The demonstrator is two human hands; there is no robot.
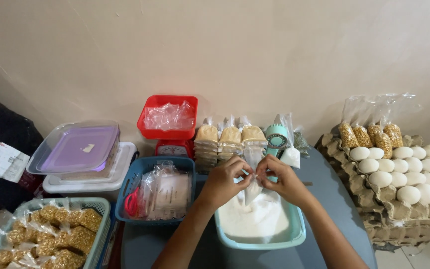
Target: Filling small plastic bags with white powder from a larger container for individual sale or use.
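My left hand [225, 180] and my right hand [280, 179] meet above a light blue tub [294, 238] filled with white powder [255, 219]. Together they pinch the twisted neck of a small clear plastic bag [253, 188] that holds some of the white powder and hangs over the tub. Fingertips of both hands touch at the bag's top.
Behind the hands stand stacked bags of tan powder [230, 138], a mint tape dispenser [276, 138] and a red scale with a tray of plastic bags [168, 119]. A blue basket [140, 169] with red scissors sits left, lidded containers [78, 149] and bagged grain [55, 234] further left, egg trays [399, 169] right.
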